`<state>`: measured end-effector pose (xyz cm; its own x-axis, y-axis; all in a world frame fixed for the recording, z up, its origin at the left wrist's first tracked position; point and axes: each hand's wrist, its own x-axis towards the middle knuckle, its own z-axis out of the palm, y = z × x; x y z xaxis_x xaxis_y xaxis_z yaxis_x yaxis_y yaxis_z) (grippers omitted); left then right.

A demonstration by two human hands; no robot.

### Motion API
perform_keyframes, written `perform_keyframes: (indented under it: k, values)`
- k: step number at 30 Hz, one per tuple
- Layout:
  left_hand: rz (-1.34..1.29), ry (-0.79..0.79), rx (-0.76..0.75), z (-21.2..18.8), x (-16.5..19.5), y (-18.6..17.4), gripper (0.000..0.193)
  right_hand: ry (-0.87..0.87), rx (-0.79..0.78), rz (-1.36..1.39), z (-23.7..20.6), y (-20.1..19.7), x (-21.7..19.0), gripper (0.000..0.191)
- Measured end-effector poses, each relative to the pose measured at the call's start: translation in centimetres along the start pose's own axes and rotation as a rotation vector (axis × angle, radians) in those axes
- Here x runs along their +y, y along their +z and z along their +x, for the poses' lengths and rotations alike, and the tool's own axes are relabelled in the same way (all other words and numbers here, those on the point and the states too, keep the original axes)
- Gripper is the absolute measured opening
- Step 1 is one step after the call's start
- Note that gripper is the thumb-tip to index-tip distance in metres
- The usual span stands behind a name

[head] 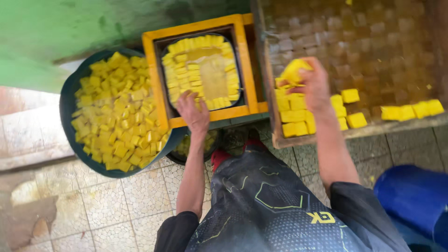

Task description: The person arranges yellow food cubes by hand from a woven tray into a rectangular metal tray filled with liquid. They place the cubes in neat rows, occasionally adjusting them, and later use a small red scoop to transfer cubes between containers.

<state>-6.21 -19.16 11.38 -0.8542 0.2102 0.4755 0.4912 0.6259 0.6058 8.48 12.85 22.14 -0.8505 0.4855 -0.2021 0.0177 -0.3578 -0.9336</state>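
Evidently the person is working with both hands at once over yellow cubes, which look like blocks of tofu. The right hand (313, 86) is closing its fingers round a small stack of yellow cubes (294, 71), lifting them just above the rest of the cubes (298, 114) lying on the wooden tray (373, 51). The left hand (193, 112) is resting, fingers spread and part open, on the near edge of the dark container (201, 70) sitting inside the yellow wooden frame (156, 79); it is touching the packed cubes there but gripping none. Beside it, a round basin (69, 100) is standing heaped with loose cubes, well apart from the tray.

To do this well, the grip on the stack probably needs to stay light and even, since such soft blocks seem likely to crumble under pressure. Keeping the stack level would help the cubes stay aligned. The left hand is steadying the rows along the container's edge, and pressing gently there should keep them from toppling inward where the middle is showing a gap.
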Motion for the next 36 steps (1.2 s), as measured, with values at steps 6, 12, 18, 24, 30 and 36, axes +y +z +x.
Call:
perform_keyframes:
  k: [6,12,18,24,30,36]
  values:
    - [0.115,0.001,0.024,-0.1,-1.1,-0.6,0.026,-0.568,-0.3,-0.849,11.6,19.3,6.9,0.047]
    - [0.079,-0.038,0.044,0.8,-2.5,-2.4,0.025,-0.366,-0.501,-1.436,15.1,29.7,8.0,0.061]
    - [0.051,-0.075,0.058,1.4,-3.3,-3.3,0.021,-0.283,-0.064,-1.334,13.6,32.3,9.9,0.054]
    - [0.041,-0.073,0.069,1.7,-3.3,-3.8,0.019,-0.341,-0.157,-1.009,13.6,31.1,11.9,0.047]
    - [0.065,-0.092,0.039,1.1,-3.7,-2.9,0.021,-0.335,-0.114,-0.66,10.8,21.2,9.1,0.036]
    - [0.176,0.019,0.036,-0.8,-3.3,0.0,0.026,-0.343,0.292,-0.42,2.8,-3.3,0.2,0.027]
